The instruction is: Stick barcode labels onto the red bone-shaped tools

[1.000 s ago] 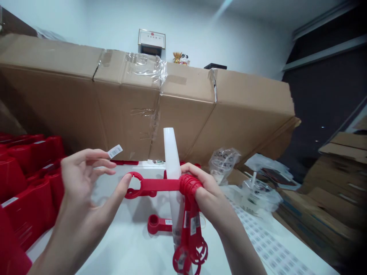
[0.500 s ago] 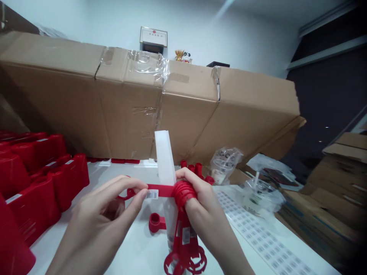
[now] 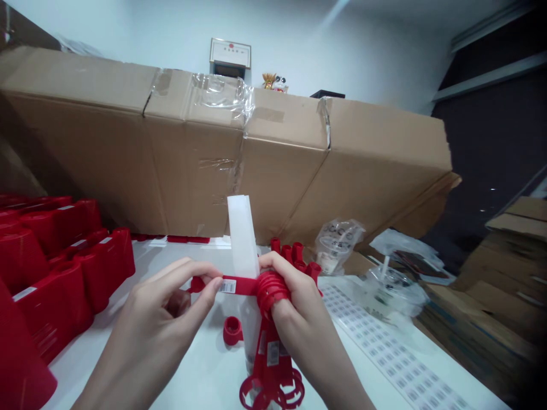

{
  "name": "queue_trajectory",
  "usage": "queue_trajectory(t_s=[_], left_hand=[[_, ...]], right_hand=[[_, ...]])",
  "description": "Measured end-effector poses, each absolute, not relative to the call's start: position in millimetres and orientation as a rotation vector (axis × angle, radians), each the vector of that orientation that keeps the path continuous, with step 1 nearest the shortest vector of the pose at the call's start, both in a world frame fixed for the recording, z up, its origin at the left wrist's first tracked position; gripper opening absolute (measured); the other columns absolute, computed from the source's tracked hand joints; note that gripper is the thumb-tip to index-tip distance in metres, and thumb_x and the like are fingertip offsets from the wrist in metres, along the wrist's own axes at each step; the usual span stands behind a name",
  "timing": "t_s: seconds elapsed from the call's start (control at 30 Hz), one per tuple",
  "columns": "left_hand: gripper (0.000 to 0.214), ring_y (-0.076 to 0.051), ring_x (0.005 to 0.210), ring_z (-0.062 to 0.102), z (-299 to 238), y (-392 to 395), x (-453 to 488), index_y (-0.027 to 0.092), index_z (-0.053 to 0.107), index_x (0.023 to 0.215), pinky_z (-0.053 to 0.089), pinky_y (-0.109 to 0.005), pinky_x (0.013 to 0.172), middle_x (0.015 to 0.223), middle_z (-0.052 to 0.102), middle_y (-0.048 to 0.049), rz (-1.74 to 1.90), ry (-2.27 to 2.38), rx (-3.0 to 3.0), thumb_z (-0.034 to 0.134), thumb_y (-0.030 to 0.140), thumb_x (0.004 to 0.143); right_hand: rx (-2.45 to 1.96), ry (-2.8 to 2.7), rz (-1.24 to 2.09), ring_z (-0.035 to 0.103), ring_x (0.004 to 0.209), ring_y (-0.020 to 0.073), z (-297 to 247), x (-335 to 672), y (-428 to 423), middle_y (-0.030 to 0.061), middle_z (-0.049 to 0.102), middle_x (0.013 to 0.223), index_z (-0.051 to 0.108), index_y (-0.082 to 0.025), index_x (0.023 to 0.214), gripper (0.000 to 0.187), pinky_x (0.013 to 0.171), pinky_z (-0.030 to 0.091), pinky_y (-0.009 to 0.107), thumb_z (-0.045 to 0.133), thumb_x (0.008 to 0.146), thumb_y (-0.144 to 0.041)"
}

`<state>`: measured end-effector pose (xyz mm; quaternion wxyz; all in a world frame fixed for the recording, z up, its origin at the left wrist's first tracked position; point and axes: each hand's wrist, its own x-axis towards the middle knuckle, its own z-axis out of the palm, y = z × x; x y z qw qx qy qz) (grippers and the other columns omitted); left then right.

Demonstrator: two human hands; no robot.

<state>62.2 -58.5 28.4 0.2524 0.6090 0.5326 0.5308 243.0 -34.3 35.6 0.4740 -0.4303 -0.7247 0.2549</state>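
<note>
My left hand point(image 3: 168, 319) is closed, thumb and forefinger pinching a red strap point(image 3: 245, 286) at its white barcode label point(image 3: 227, 286). The strap stretches sideways to my right hand point(image 3: 294, 302). That hand is wrapped round several red ring-ended plastic pieces point(image 3: 273, 290), whose labelled straps and open rings point(image 3: 254, 393) hang below the fist. A tall, folded white strip point(image 3: 243, 233) stands up behind the strap, close to my right fingertips; whether those fingers hold it I cannot tell. On the table below lies a single red ring piece point(image 3: 233, 330).
Large red moulded pieces point(image 3: 102, 267) crowd the left side. Behind the table leans a big cardboard sheet point(image 3: 196, 171). To the right are a barcode label sheet point(image 3: 384, 347), a bagged cup point(image 3: 335, 247), another plastic-wrapped cup point(image 3: 387, 290) and small red pieces point(image 3: 294, 253).
Both hands keep their grips. The right hand, its bundle and the white strip have shifted slightly left in view. The left fingertips stay at the label, and the view has moved a little.
</note>
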Motion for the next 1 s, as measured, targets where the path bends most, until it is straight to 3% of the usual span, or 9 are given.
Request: queue_trajectory(t_s=[0.1, 0.4, 0.8, 0.87, 1.0], left_hand=[[0.021, -0.011, 0.048, 0.033, 27.9, -58.1, 62.3, 0.031, 0.075, 0.087, 0.025, -0.022, 0.041, 0.055, 0.047, 0.0062, 1.457, 1.433, 1.659, 0.067, 0.051, 0.088], [0.021, -0.01, 0.046, 0.032, 28.8, -57.0, 63.4, 0.029, 0.074, 0.087, 0.023, -0.022, 0.041, 0.051, 0.036, 0.0082, 1.441, 1.416, 1.648, 0.067, 0.049, 0.09], [0.026, -0.012, 0.044, 0.031, 27.1, -53.1, 60.4, 0.029, 0.073, 0.085, 0.023, -0.023, 0.039, 0.05, 0.033, 0.0073, 1.412, 1.356, 1.693, 0.065, 0.053, 0.09], [0.025, -0.012, 0.046, 0.032, 27.2, -53.3, 60.0, 0.029, 0.073, 0.085, 0.023, -0.023, 0.04, 0.052, 0.036, 0.0068, 1.405, 1.361, 1.698, 0.065, 0.053, 0.09], [0.023, -0.01, 0.048, 0.033, 29.2, -55.0, 62.2, 0.029, 0.073, 0.085, 0.024, -0.024, 0.043, 0.069, 0.057, 0.004, 1.434, 1.374, 1.678, 0.066, 0.049, 0.091]], right_hand=[[-1.053, -1.77, 0.629, 0.059, 0.073, 0.0128, 35.2, 242.5, -35.4, -0.006, 0.067, 0.081, 0.058, -0.024, 0.085, 0.032, 0.063, 0.044, 0.024, 0.039, 0.082, 0.002], [-1.05, -1.775, 0.629, 0.059, 0.073, 0.0133, 34.9, 241.6, -35.5, -0.0055, 0.066, 0.082, 0.058, -0.024, 0.085, 0.031, 0.063, 0.044, 0.024, 0.039, 0.082, 0.001], [-1.072, -1.783, 0.616, 0.057, 0.072, 0.0142, 35.9, 241.9, -38.4, -0.004, 0.063, 0.079, 0.053, -0.023, 0.081, 0.027, 0.063, 0.043, 0.026, 0.039, 0.088, -0.001], [-1.064, -1.788, 0.628, 0.057, 0.072, 0.0141, 35.9, 241.7, -38.3, -0.0041, 0.063, 0.08, 0.053, -0.023, 0.082, 0.028, 0.063, 0.043, 0.025, 0.038, 0.09, -0.001], [-1.056, -1.79, 0.641, 0.057, 0.072, 0.0138, 36.4, 240.8, -38.3, -0.0048, 0.065, 0.081, 0.054, -0.024, 0.084, 0.029, 0.063, 0.043, 0.025, 0.036, 0.093, -0.003]])
